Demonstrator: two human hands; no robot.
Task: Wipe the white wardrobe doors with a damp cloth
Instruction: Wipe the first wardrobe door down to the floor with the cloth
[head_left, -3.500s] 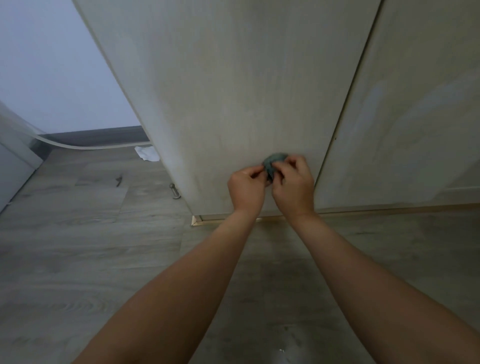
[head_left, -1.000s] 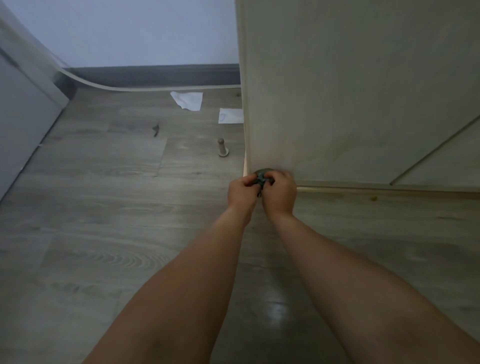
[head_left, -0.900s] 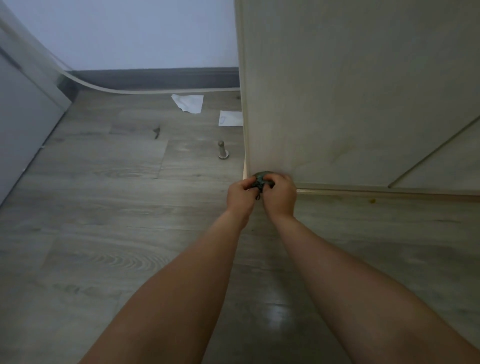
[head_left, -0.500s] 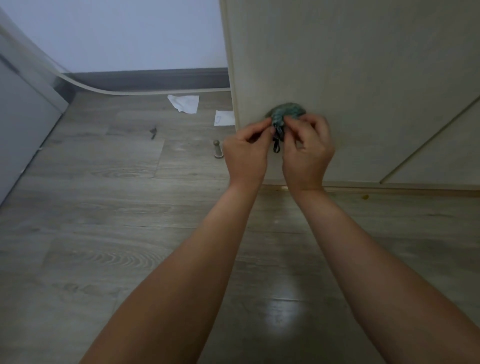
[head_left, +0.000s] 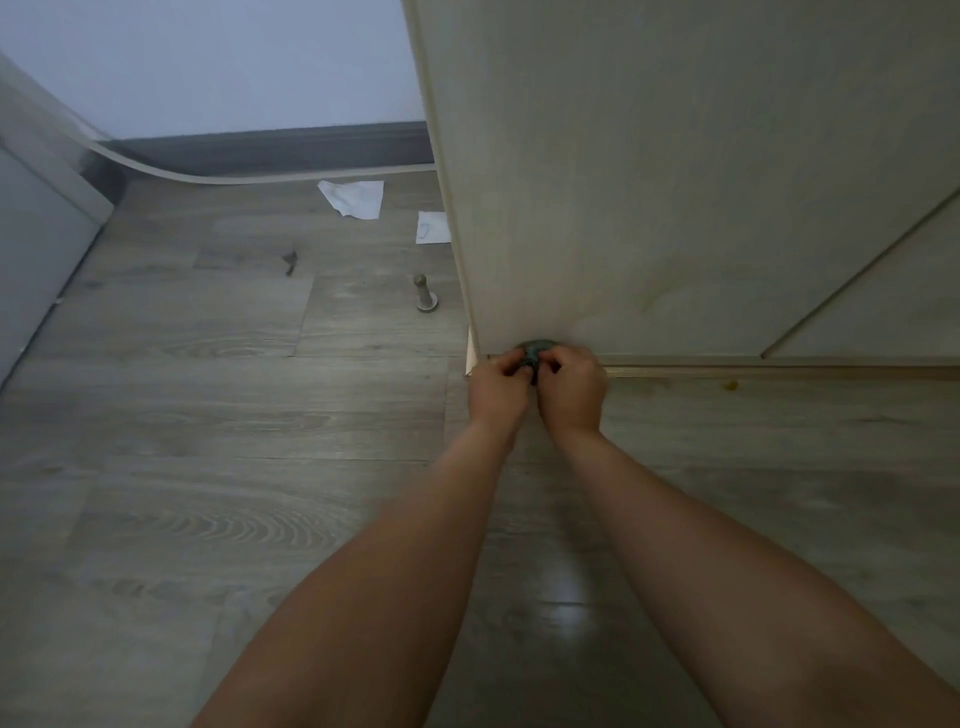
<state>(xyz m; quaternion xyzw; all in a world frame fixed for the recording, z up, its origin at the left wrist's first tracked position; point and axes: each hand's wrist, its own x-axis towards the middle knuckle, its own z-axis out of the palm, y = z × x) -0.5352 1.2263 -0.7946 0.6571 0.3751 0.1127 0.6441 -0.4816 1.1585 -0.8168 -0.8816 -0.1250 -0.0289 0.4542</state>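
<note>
Dropped from mid-panel, the bunched cloth now presses the wardrobe door at its bottom edge, pinched by left hand and right hand. Likely this door's lower strip is nearly finished; the neighbouring door looks still unwiped.

Small bunched dark-green cloth, soft and matt, pinched between left hand and right hand. Directly above the hands, pale cream wardrobe door of faint wood-grain laminate, smooth with a dull sheen. Just right of the right hand, narrow ribbed brass-coloured metal floor rail, slightly shiny. Under and around both arms, grey wood-look plank floor, smooth, semi-gloss. Left of and beyond the left hand, short brushed-metal door stopper; farther off, two scraps of white paper, matt, creased.
</note>
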